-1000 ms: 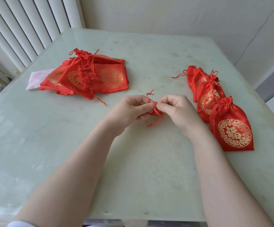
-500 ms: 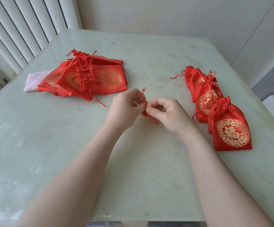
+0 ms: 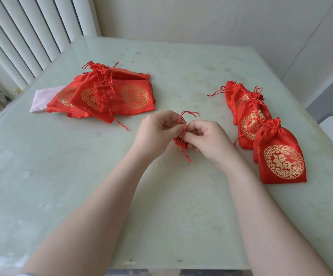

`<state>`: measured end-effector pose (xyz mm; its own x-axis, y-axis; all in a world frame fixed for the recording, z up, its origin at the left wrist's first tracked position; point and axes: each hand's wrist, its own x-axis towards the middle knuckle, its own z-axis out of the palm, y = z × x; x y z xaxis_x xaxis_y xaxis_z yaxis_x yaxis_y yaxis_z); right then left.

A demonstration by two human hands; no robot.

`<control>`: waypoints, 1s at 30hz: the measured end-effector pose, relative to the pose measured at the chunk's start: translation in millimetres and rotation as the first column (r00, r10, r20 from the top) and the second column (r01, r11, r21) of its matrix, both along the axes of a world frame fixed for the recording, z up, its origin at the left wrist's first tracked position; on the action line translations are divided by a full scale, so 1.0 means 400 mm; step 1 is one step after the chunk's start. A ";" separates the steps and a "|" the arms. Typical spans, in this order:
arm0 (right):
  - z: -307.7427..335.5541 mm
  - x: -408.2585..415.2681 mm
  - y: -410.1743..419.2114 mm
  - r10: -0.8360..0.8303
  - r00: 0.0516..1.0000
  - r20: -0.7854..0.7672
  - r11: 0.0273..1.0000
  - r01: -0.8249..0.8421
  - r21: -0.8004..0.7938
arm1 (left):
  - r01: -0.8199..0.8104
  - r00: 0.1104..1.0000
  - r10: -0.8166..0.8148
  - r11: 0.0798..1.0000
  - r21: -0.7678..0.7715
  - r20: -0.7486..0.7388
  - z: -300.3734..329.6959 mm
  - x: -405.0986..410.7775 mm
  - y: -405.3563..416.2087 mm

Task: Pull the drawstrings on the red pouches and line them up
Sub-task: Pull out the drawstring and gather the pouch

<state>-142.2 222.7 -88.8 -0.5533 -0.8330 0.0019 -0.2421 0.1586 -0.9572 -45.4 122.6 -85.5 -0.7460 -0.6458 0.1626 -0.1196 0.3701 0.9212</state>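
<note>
In the middle of the frame, the left hand and the right hand meet over the pale green counter, and each grip is pinched tight on the red drawstring of a small bunched-up red pouch held between them. At the right of the frame, a row of closed pouches lies in a line, each one partly on the next, with the nearest pouch showing a round gold mark. At the upper left, a pile of flat pouches lies on a pink cloth.
</note>
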 end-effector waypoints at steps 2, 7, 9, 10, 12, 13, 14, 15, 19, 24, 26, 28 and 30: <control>-0.006 -0.001 -0.002 -0.068 0.989 -0.134 0.998 0.066 -0.019 | 0.006 1.000 -0.006 1.000 -0.005 -0.011 0.000 0.000 0.002; -0.006 -0.021 -0.002 -0.288 0.867 -0.407 0.957 0.279 -0.083 | 0.019 1.000 -0.019 1.000 -0.011 -0.003 0.000 0.001 0.000; -0.009 -0.039 0.001 -0.271 0.885 -0.378 0.960 0.277 -0.041 | 0.022 1.000 -0.022 1.000 0.000 0.014 -0.001 0.001 0.000; -0.008 -0.044 0.003 -0.239 0.894 -0.379 0.964 0.264 0.015 | 0.025 0.999 -0.025 1.000 0.018 0.024 -0.001 0.001 0.000; -0.002 -0.045 0.005 -0.189 0.953 -0.238 0.978 0.205 0.046 | 0.037 0.999 -0.040 0.996 0.085 0.028 0.001 0.001 0.001; 0.004 -0.041 0.005 -0.169 0.984 -0.050 0.986 0.169 -0.014 | 0.046 0.999 -0.049 0.991 0.127 0.020 0.003 0.001 0.001; 0.011 -0.038 0.005 -0.133 0.977 0.169 0.983 0.151 -0.101 | 0.058 0.998 -0.060 0.983 0.172 0.008 0.005 0.002 0.000; 0.018 -0.034 0.004 -0.080 0.928 0.364 0.969 0.158 -0.190 | 0.068 0.998 -0.068 0.972 0.223 -0.011 0.006 0.002 -0.001; 0.029 -0.021 0.002 0.006 0.678 0.735 0.916 0.291 -0.275 | 0.080 0.994 -0.037 0.886 0.458 -0.102 0.010 0.005 -0.004; 0.030 -0.036 0.006 -0.013 0.414 0.910 0.822 0.523 -0.226 | -0.041 0.985 0.139 0.763 0.645 -0.102 0.012 0.010 -0.026; 0.020 -0.045 0.001 -0.085 0.416 0.905 0.843 0.515 -0.157 | -0.070 0.986 0.150 0.754 0.653 -0.068 0.011 0.007 -0.023; 0.016 -0.043 -0.006 -0.137 0.473 0.870 0.874 0.472 -0.119 | -0.052 0.988 0.137 0.743 0.668 -0.076 0.010 0.002 -0.012; 0.017 -0.039 -0.007 -0.192 0.605 0.773 0.892 0.436 -0.119 | 0.014 0.989 0.094 0.722 0.692 -0.118 0.010 0.001 -0.002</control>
